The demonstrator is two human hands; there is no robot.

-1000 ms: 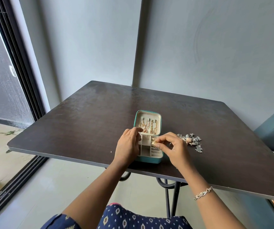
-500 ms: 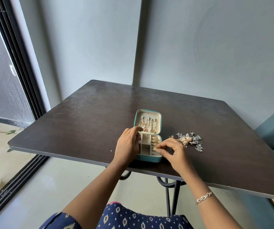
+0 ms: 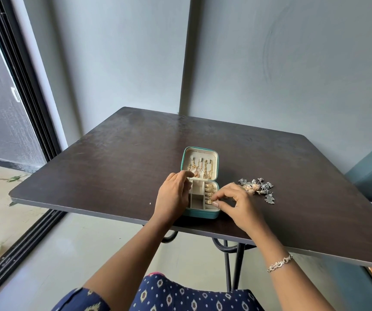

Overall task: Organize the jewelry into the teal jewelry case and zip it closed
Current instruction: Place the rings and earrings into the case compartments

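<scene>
Evidently to steady it, the left hand (image 3: 172,196) grips the open teal jewelry case (image 3: 200,213) on the desk (image 3: 113,164) while the right hand (image 3: 236,205) pinches a gold ring (image 3: 209,201) into its right-side slots; unsorted jewelry (image 3: 258,189) lies beside.

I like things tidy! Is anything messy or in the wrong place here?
Only one thing: a tangled heap of silver and pinkish jewelry lies loose on the table, right of the open teal case, not inside it yet. Nothing looks broken or spilled.
</scene>
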